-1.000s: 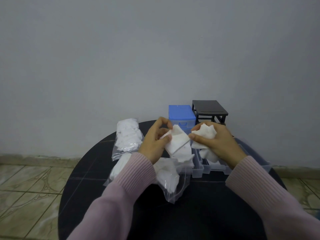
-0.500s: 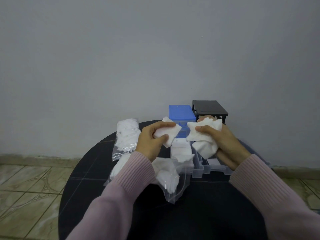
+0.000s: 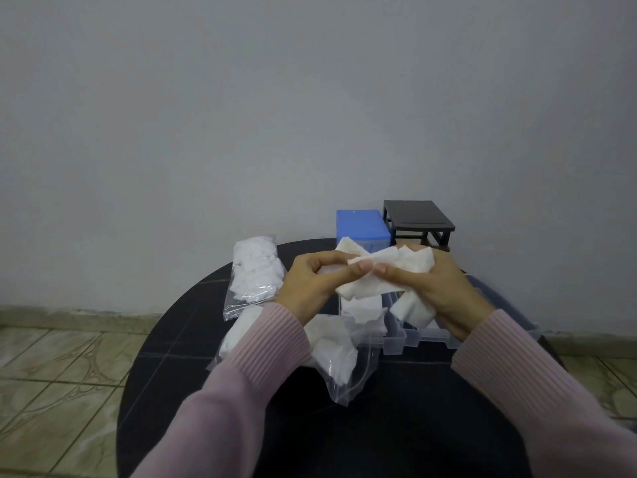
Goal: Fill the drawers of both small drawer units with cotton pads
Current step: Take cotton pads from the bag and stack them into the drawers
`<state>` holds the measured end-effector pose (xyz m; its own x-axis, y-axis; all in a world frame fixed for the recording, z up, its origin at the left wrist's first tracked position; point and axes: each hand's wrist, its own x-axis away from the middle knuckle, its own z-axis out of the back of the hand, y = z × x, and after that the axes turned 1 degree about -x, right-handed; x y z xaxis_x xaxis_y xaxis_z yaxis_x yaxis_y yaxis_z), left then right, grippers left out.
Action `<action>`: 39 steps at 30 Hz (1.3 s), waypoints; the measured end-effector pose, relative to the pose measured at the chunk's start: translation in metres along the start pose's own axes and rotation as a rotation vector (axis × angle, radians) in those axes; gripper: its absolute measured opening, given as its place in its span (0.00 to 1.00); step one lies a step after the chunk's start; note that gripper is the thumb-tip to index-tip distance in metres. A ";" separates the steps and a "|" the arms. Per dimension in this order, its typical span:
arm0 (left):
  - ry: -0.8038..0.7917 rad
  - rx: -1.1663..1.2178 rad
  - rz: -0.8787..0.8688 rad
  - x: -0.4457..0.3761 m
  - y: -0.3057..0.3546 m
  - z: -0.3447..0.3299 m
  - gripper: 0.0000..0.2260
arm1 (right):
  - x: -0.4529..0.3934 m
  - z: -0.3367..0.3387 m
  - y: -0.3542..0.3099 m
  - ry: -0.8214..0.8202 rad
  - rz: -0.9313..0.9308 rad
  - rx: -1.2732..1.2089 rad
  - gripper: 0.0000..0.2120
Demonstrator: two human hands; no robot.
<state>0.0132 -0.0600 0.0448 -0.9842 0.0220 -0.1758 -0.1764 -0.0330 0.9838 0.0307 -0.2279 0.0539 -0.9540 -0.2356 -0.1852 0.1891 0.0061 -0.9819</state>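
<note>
Sorting cotton pads (image 3: 375,288) above an open bag (image 3: 348,367) on the tabletop (image 3: 396,426), left hand (image 3: 310,288) and right hand (image 3: 434,291) fingers pinch them; next likely drop into clear drawers (image 3: 413,336), near blue unit (image 3: 362,227), black unit (image 3: 417,217).

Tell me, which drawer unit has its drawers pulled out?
The black drawer unit on the right: its frame stands empty, while the blue drawer unit beside it keeps a drawer in.

A round black table (image 3: 396,439) filled six o'clock; tiled floor (image 3: 62,367) lay at eight, grey wall (image 3: 275,108) at twelve.
</note>
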 end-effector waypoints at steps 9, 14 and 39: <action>0.200 0.077 -0.006 -0.004 -0.002 0.002 0.03 | -0.003 0.001 0.002 0.056 0.021 0.001 0.03; 0.136 0.090 -0.011 -0.005 -0.004 0.003 0.12 | -0.004 0.005 0.001 0.133 0.057 -0.116 0.04; -0.114 0.001 -0.038 0.004 -0.005 -0.011 0.21 | -0.004 -0.002 0.006 0.190 0.261 0.324 0.04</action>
<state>0.0100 -0.0704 0.0388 -0.9685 0.1372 -0.2080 -0.2138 -0.0289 0.9764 0.0347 -0.2247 0.0487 -0.8848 -0.0836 -0.4585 0.4630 -0.2697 -0.8443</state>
